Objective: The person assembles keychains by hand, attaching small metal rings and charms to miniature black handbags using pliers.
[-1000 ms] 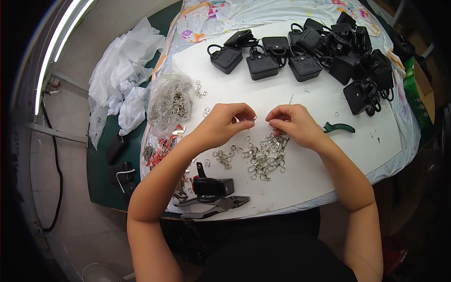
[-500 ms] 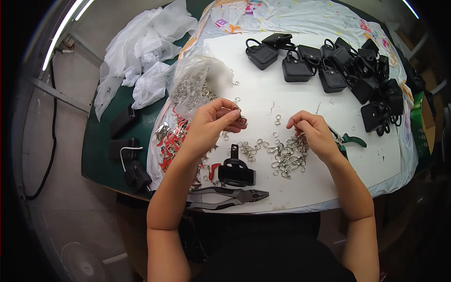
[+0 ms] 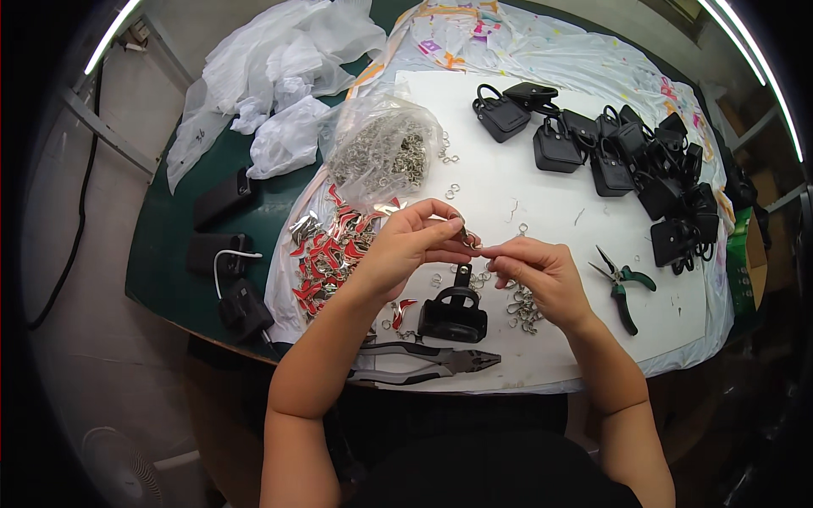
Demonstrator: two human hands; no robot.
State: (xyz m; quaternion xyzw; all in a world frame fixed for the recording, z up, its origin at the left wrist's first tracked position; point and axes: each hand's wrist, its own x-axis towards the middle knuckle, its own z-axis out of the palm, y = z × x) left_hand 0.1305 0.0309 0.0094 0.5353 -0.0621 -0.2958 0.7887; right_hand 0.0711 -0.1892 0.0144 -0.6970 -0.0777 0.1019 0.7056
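Observation:
My left hand (image 3: 405,247) is closed in a pinch on a small metal ring piece (image 3: 465,239). Against it come the fingertips of my right hand (image 3: 546,275), pinched together; whatever they grip is too small to make out. Just below the hands, a black miniature handbag (image 3: 453,320) lies on the white board with its strap pointing away from me. A pile of silver clasps and rings (image 3: 525,311) sits partly hidden under my right hand. Beside my left forearm spreads a heap of red and silver high-heel-shaped charms (image 3: 334,254).
Grey-handled combination pliers (image 3: 423,362) lie along the near edge, and green-handled needle-nose pliers (image 3: 622,284) to the right. A clear bag of metal rings (image 3: 381,152) stands behind my left hand. Several black mini handbags (image 3: 610,157) crowd the far right. Black blocky devices (image 3: 222,258) rest at left.
My right hand has moved left from the clasp pile and now meets my left hand at the ring piece. The view has shifted slightly.

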